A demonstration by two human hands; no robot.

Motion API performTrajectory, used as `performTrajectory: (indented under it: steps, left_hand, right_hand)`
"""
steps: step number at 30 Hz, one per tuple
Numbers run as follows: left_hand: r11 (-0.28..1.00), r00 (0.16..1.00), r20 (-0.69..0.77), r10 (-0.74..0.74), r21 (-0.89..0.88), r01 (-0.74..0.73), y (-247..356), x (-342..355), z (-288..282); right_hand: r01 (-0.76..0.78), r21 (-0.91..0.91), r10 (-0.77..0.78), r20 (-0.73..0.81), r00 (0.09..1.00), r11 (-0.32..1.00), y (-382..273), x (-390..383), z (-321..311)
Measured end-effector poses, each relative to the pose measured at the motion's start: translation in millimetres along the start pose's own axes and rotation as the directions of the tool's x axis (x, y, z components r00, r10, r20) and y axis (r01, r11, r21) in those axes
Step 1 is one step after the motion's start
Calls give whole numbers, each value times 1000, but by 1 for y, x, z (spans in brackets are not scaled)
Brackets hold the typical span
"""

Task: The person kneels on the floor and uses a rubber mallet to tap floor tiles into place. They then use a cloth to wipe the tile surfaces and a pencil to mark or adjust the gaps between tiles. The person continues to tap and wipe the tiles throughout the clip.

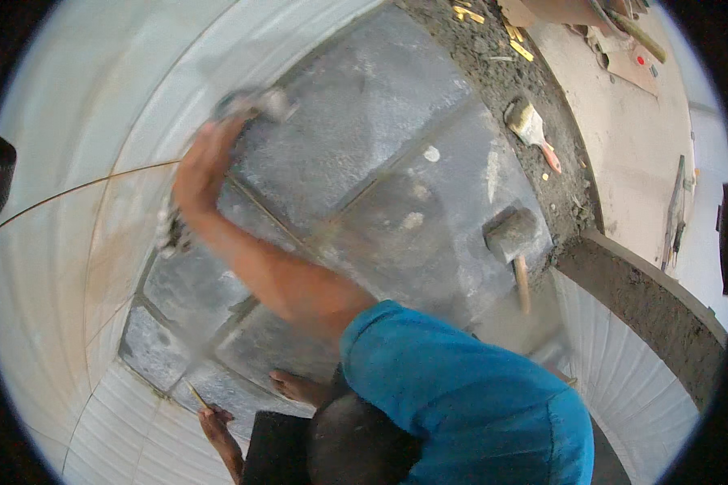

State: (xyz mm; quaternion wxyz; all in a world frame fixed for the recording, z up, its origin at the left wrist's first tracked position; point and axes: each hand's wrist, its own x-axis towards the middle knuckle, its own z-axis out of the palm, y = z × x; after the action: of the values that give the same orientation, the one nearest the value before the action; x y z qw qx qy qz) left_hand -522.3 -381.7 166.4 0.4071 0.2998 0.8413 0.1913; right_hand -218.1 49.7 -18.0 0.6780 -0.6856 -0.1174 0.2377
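My right hand [205, 166], at the end of my blue-sleeved arm, reaches to the upper left where the floor meets the white wall. Its fingers close round a grey-white rag-like bundle [259, 103], smeared by motion. A crumpled whitish lump [172, 230] shows beside my wrist; whether it belongs to the same bundle I cannot tell. At the lower left, my left hand [217, 422] pinches a thin yellowish stick [196, 394], its tip over the floor near the wall. Grey floor tiles [356, 105] with open joints lie under both arms.
A mallet [511, 234] with a grey head and wooden handle lies on the tiles at right. Beyond, a paintbrush [530, 128] and yellow plastic wedges [522, 51] rest on rough mortar. White ribbed wall tiles [65, 153] rise at left; a mortar-coated ledge [643, 299] curves at right.
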Motion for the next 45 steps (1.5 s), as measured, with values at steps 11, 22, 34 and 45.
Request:
performTrajectory:
  steps: [11, 22, 34, 45]
  left_hand:
    - [953, 974, -85, -209, -239, 184, -66, -24, -30]
    - [988, 999, -31, -16, -154, 11, 12, -32, 19]
    - [986, 985, -52, -162, -49, 160, -41, -18, 0]
    - [958, 991, 36, -129, -254, 134, 1, -30, 18]
  right_hand:
    - [47, 65, -37, -140, 989, 997, -37, 186, -51]
    - [-718, -81, 663, 464, 587, 692, -26, -206, 10]
    - [445, -599, -101, 518, 849, 666, -97, 206, -216]
    - [937, -349, -458, 834, 309, -4, 40, 48, -128]
